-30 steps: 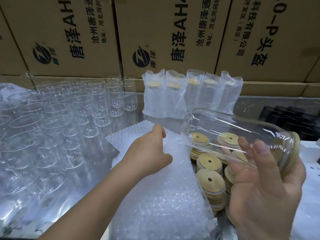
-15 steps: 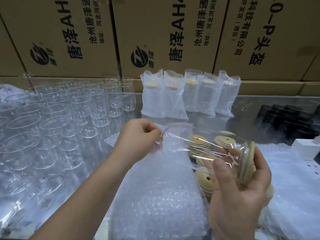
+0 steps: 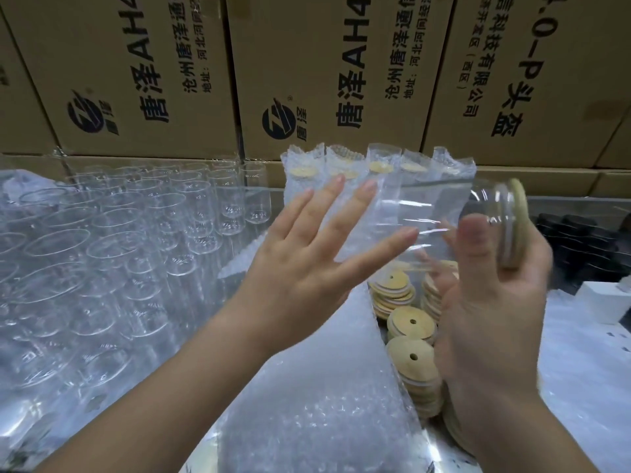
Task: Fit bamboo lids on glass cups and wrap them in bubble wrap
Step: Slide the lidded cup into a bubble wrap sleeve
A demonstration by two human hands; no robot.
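**Capped glass cup [image 3: 426, 213] held sideways over bubble wrap [image 3: 317, 387]**

On its side in mid-air above the table [image 3: 573, 204], closed end to the left, mouth to the right and shut off by a bamboo lid [image 3: 517, 227]. Clasped near the lidded end by the right grip [image 3: 488, 319], thumb curled over the front of the glass, fingers round the back. Against the closed end, the left grip [image 3: 307, 261], spread flat, fingers straight and apart, pinching nothing.

Directly below, the sheet of bubble wrap flat on the table, running from the near edge towards the hands. Just to its right, stacks of loose lids [image 3: 411, 356], each round with a small hole, partly hidden behind the right wrist. Further back, a row of wrapped cups [image 3: 302, 179] upright in front of cardboard boxes [image 3: 324, 80] printed with dark lettering. To the left, many bare cups [image 3: 119, 233] upright in close rows, mouths up. At the far right, a cluster of black objects [image 3: 580, 240], too dim to make out, and beside them a white box [image 3: 607, 302].
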